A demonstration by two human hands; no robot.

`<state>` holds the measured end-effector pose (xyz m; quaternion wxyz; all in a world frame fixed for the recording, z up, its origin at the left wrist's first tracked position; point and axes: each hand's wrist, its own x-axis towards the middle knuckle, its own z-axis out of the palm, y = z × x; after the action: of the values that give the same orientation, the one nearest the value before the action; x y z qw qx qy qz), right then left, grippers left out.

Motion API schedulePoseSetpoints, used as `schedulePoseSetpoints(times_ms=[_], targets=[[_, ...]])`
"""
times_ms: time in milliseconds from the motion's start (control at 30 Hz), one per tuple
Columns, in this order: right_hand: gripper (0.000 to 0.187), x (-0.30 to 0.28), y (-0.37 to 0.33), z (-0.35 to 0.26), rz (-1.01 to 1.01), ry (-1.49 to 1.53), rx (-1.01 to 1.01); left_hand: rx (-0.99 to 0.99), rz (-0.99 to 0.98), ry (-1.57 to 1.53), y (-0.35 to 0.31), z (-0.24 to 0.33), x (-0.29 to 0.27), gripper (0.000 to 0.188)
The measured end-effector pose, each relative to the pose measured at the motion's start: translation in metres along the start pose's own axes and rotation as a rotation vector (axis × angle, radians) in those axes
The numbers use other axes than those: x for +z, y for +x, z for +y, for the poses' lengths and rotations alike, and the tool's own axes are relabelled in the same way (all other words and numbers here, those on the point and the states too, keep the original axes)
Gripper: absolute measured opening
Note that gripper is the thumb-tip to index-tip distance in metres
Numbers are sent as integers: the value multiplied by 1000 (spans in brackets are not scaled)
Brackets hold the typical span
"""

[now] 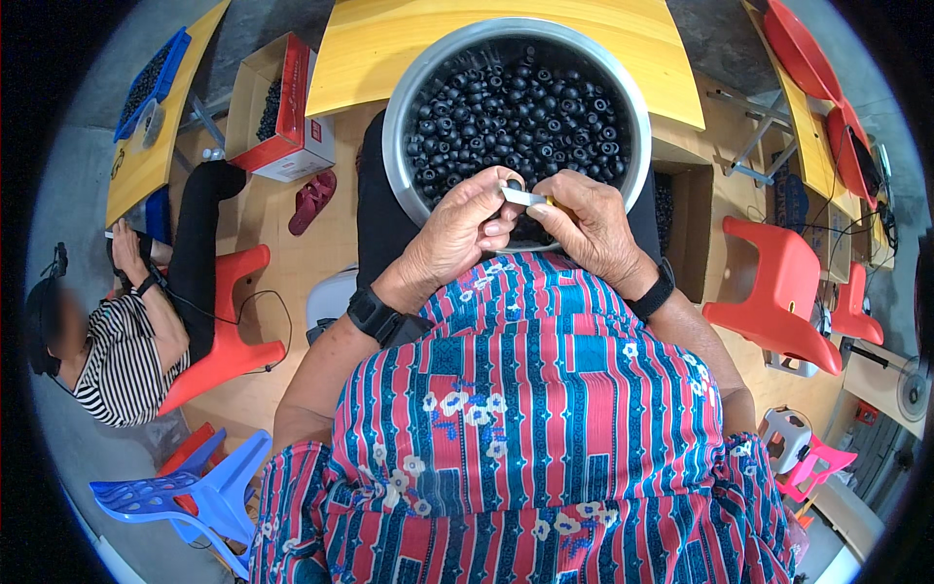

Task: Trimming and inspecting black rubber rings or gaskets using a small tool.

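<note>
A small black piece (515, 184) is up over the bowl's near rim, pinched between the thumb and fingers of the left hand (462, 214). The right hand (592, 219) has its fingers closed around a small knife (525, 198), yellow at the handle, and the flat pale blade lies right against the piece; I can't tell whether it is cutting in. Just beyond the knuckles, the steel bowl (396, 127) is heaped with more black pieces (516, 117), many showing a round hole. The bowl overlaps the tabletop (355, 54) at its near edge, though what bears its weight is hidden from me. A red-and-white box (292, 127) stands beside the tabletop's left edge, dark pieces inside, and a dark red slipper (311, 202) lies near it on the floor. Over at the left table (146, 180), a blue tray (126, 129) sits along the outer edge, and a co-worker (136, 355) sits close by on a red stool (233, 321). Red basins (800, 49) line the right table's edge.
</note>
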<state>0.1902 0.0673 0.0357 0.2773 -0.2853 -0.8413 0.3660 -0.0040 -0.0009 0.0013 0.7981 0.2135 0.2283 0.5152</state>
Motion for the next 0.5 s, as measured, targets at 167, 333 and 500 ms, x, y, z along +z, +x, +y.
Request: schedulePoseSetpoints(times_ms=[167, 333, 500], targets=[[22, 1, 0, 0, 6, -3, -10, 5, -11, 3, 0, 1, 1, 24], [22, 1, 0, 1, -1, -21, -3, 11, -2, -3, -1, 0, -1, 23], [23, 1, 0, 1, 10, -6, 15, 15, 3, -6, -1, 1, 1, 22]])
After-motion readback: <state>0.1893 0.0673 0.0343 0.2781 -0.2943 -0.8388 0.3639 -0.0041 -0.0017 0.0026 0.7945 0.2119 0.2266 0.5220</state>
